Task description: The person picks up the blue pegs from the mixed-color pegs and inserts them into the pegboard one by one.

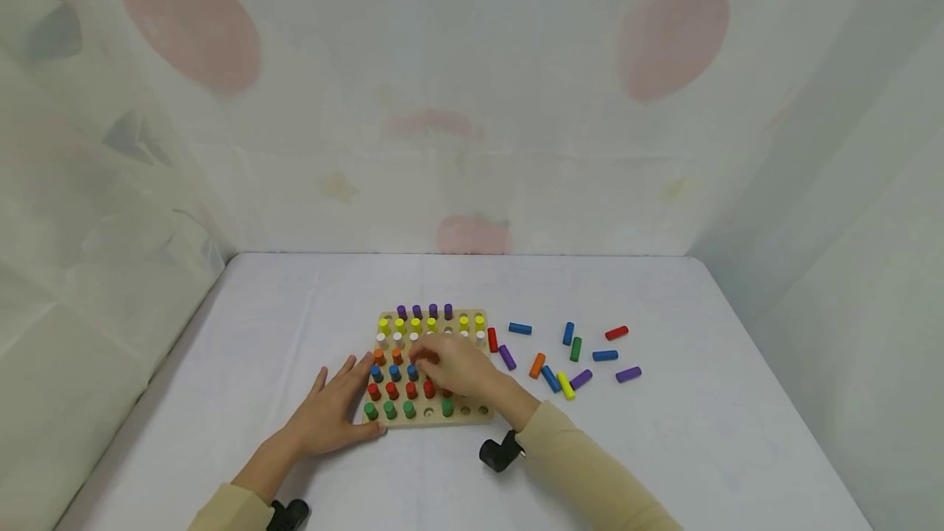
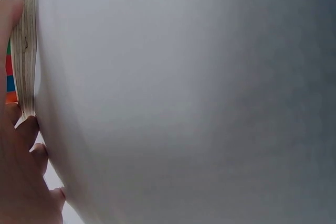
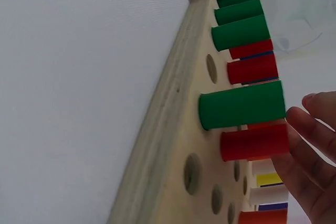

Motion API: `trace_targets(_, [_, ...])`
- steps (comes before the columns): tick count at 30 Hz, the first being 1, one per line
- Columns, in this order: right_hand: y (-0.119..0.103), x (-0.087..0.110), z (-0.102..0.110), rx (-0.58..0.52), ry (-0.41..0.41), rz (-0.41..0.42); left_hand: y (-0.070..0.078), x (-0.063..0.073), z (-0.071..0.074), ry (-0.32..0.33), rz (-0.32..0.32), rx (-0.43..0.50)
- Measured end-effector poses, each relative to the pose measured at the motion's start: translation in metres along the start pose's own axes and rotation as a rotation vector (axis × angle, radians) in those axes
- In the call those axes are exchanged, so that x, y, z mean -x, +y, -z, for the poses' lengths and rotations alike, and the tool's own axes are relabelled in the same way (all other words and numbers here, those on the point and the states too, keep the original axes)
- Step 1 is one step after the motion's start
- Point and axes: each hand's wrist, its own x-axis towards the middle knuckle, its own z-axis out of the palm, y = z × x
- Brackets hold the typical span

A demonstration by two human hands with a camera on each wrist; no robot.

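A wooden pegboard (image 1: 460,423) lies on the table, with coloured pegs standing in rows: purple at the back, then yellow, white, orange, blue, red and green at the front. My left hand (image 1: 335,416) rests at the board's left side, fingers spread and fairly straight, thumb at the near left corner. Over the middle of the board is my right hand (image 1: 460,363), its fingertips down by the orange and blue rows. In the right wrist view, its thumb and fingers (image 3: 310,140) are bent behind a green peg (image 3: 241,106); whether they pinch a peg is hidden.
Right of the board lie several loose pegs, among them a blue peg (image 1: 519,329), an orange peg (image 1: 537,365), a yellow peg (image 1: 565,386) and a purple peg (image 1: 628,374). Holes (image 3: 192,174) show in the board's near right part. A white cloth (image 1: 708,433) covers the table.
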Motion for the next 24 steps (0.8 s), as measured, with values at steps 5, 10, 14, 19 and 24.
trace_targets(5, [-0.002, 0.003, 0.01, 0.008, 0.044, 0.041, 0.0, 0.0, 0.0, -0.005, 0.006, -0.006])
trace_targets(10, [0.001, 0.006, 0.02, -0.02, 0.069, 0.038, 0.0, 0.0, 0.0, -0.007, 0.009, 0.0])
trace_targets(14, [0.007, 0.006, 0.029, -0.016, 0.121, 0.075, -0.002, 0.0, 0.0, -0.011, 0.011, 0.001])
trace_targets(19, [0.02, 0.005, 0.039, -0.02, 0.194, 0.113, -0.004, -0.001, -0.001, 0.002, 0.005, -0.002])
trace_targets(24, [0.03, 0.006, 0.049, -0.007, 0.219, 0.067, -0.004, 0.0, -0.002, 0.009, 0.005, -0.009])
